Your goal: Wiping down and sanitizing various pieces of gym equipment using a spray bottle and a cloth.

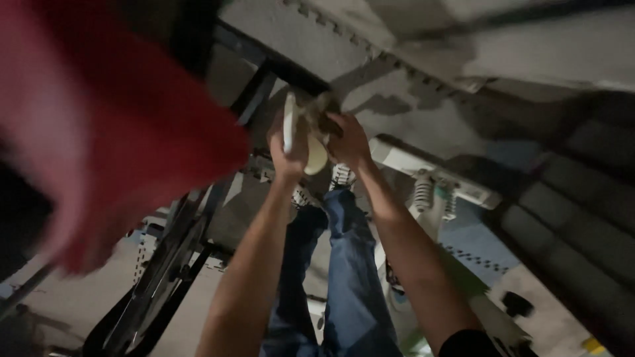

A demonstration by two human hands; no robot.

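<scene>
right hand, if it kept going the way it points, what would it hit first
The right hand points up the picture at the brown lump it already grips; past that, probably the pale ribbed panel, though depth is unclear in this dim view.

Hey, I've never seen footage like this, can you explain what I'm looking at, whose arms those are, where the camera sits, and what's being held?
There is one picture, taken by a camera worn on a person's head and looking down along their own arms. No machine does the work, just two bare hands. The left hand grips a flat white piece that stands on edge. The right hand is closed on something small and dark beside it; the dim, blurred light hides what it is. A pale rounded object shows between the hands. Below them are the person's blue jeans and white parts with coil springs. A dark metal frame runs at the left, and a blurred red shape fills the near corner.
</scene>
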